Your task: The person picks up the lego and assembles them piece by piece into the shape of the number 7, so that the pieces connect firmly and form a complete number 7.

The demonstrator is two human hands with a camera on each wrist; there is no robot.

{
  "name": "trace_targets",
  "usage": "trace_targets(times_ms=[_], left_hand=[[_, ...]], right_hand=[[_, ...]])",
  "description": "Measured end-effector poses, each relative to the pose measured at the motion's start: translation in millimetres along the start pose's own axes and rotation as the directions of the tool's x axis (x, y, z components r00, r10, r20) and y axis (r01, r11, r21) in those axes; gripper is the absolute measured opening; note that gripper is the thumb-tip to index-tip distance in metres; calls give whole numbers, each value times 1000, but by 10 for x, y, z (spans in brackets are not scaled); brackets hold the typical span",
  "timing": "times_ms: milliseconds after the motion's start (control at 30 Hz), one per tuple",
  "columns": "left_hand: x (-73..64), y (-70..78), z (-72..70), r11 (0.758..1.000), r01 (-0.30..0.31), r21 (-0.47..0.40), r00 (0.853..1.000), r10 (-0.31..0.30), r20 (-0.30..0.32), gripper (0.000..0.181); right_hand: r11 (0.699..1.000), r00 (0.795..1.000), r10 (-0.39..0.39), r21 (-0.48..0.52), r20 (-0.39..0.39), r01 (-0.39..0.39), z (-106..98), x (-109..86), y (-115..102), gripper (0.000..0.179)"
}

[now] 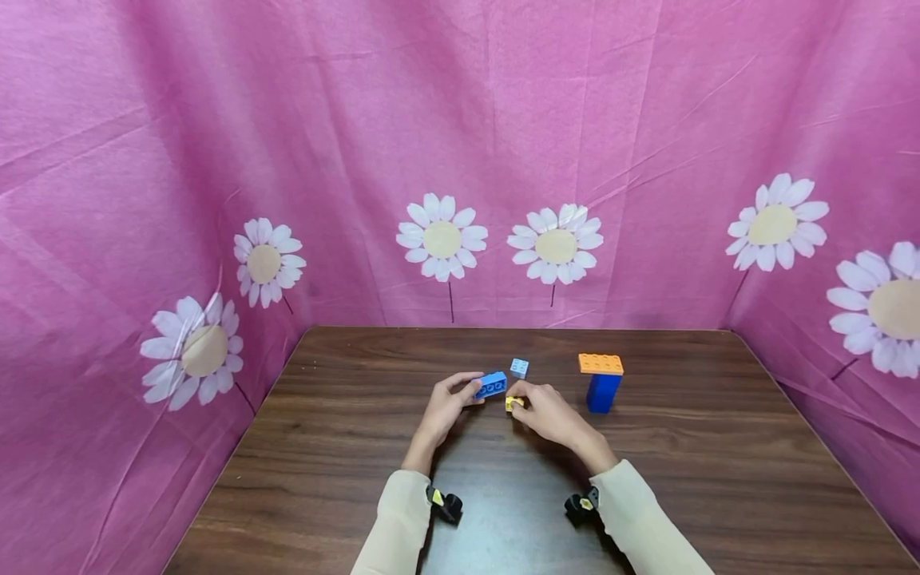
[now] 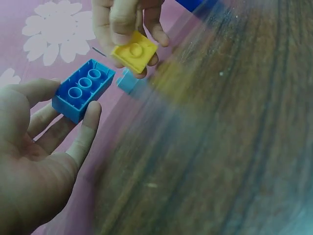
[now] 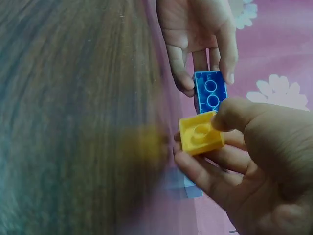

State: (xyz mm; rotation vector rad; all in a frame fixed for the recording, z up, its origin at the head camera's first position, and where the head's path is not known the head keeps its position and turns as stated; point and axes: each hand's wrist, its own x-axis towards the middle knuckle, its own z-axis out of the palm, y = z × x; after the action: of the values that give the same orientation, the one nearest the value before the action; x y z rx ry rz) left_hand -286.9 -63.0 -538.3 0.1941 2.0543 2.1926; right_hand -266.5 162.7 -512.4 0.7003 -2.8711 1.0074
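Note:
My left hand (image 1: 447, 406) grips a long blue toy brick (image 2: 84, 90) between thumb and fingers, its hollow underside with round tubes facing me. A small square yellow brick (image 3: 200, 133) is pinched by my right hand (image 1: 549, 411), its hollow side also showing. In the head view the two bricks are close together over the table, the blue one to the left. Just beyond them a light blue brick (image 1: 519, 367) stands on the table, studs up; in the left wrist view it sits partly behind the yellow brick.
To the right of my right hand stands a dark blue block column (image 1: 604, 393) topped with an orange studded plate (image 1: 600, 364). All this is on a brown wooden table (image 1: 323, 447). Behind and at both sides hangs a pink cloth (image 1: 338, 160) with white flowers.

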Motion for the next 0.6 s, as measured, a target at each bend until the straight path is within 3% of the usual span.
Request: trace_targets(times_ms=[300, 600], left_hand=[[-32, 70, 57, 992, -70, -109, 997, 74, 30, 40], [-66, 150, 141, 984, -101, -150, 993, 109, 51, 39]], right_hand=[[986, 986, -129, 90, -105, 139, -58, -15, -126, 25], [982, 986, -57, 168, -157, 83, -92, -17, -240, 21]])
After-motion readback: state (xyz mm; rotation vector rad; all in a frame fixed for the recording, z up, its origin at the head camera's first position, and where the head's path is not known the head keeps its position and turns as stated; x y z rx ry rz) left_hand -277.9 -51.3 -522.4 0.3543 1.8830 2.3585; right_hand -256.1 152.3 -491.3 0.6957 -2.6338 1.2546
